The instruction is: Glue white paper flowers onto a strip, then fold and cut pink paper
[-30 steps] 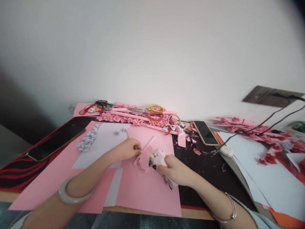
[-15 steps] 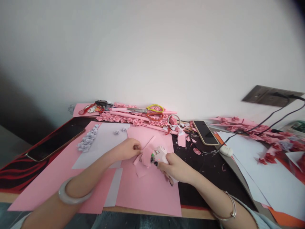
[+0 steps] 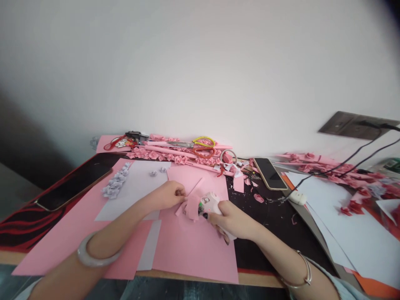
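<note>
My right hand [image 3: 234, 218] is closed around a white hand-held device [image 3: 211, 201] with small green and black parts at its front end. Its exact kind is unclear. Against that front end lies a piece of pink paper [image 3: 192, 208]. My left hand [image 3: 165, 196] has its fingers curled and pressed together on the left edge of the pink paper. A narrow pink paper strip [image 3: 195, 186] points up and away beside the left fingertips. Both hands are over a large pink sheet [image 3: 193, 254] on the table.
White paper flowers [image 3: 115, 183] rest on the left sheets. Scissors [image 3: 203, 142] and pink paper flowers [image 3: 153, 155] line the wall. Phones lie left [image 3: 73, 185] and right [image 3: 270, 174]. Black cables [image 3: 337, 158] run from the wall socket [image 3: 350, 124] past white sheets [image 3: 346, 225].
A pale pink flap that showed below the paper between my hands is no longer visible there. Both hands keep nearly the same place and grip.
</note>
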{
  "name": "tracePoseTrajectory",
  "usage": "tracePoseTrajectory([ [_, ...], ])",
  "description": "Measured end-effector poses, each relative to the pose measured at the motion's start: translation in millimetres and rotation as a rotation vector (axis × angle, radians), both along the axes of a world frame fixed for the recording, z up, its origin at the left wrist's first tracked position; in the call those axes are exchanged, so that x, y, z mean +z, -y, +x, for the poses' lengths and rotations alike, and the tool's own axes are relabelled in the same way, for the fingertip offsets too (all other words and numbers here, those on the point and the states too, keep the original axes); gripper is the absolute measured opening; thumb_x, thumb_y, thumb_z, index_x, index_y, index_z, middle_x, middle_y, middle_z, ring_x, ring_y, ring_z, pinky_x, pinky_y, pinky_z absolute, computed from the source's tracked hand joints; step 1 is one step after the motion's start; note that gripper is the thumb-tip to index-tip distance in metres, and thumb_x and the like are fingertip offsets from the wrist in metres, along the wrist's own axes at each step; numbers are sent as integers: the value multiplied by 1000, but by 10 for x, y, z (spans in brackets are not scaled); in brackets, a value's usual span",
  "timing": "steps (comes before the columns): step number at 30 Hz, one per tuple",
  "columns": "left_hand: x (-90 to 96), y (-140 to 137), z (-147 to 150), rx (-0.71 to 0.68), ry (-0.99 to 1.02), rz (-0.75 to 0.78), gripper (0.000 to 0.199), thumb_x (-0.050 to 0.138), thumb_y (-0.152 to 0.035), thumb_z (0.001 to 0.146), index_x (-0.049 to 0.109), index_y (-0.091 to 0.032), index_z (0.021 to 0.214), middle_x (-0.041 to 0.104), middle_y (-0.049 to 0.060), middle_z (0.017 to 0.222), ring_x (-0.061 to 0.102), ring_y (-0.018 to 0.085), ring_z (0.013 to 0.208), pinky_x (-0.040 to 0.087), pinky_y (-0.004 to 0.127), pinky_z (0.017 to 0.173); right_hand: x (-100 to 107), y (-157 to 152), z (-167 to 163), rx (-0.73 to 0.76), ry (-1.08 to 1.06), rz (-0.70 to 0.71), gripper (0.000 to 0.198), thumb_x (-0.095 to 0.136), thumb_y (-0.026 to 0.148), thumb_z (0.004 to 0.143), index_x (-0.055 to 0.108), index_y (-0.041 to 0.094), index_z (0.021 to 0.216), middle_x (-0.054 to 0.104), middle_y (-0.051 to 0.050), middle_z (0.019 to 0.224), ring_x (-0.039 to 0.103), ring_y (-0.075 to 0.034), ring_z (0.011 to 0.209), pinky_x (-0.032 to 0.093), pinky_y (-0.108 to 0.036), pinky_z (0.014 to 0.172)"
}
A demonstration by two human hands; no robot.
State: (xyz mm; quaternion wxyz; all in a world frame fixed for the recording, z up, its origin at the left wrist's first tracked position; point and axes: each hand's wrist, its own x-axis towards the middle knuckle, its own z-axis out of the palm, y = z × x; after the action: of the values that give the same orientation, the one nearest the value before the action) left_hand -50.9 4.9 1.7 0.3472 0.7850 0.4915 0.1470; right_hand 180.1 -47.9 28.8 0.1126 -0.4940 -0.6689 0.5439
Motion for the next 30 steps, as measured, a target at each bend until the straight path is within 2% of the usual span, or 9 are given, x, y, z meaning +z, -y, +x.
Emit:
tracePoseTrajectory([
  [5,7,1,2,8,-7,4,20,49,-33,71,57,-16,63,51,-2,56,47,13,55,30,22,49,-9,-34,17,-57,17,28,32,43,30,78,47,16,50,51,2,40,49,-9,30,36,-16,28],
  [18,47,22,14,-4,7,-5,16,47,-28,68,53,-17,59,49,-2,54,46,13,53,32,21,49,24,-142,79,-144,8,62,27,44,26,76,46,17,50,52,2,39,49,-10,30,37,-18,30],
  [30,2,5,3,-8,18,-2,16,48,-29,68,54,-17,60,49,-2,54,45,13,53,31,21,48,5,-199,128,-183,57,93,27,44,28,77,46,17,52,54,1,39,50,-10,30,36,-18,31],
])
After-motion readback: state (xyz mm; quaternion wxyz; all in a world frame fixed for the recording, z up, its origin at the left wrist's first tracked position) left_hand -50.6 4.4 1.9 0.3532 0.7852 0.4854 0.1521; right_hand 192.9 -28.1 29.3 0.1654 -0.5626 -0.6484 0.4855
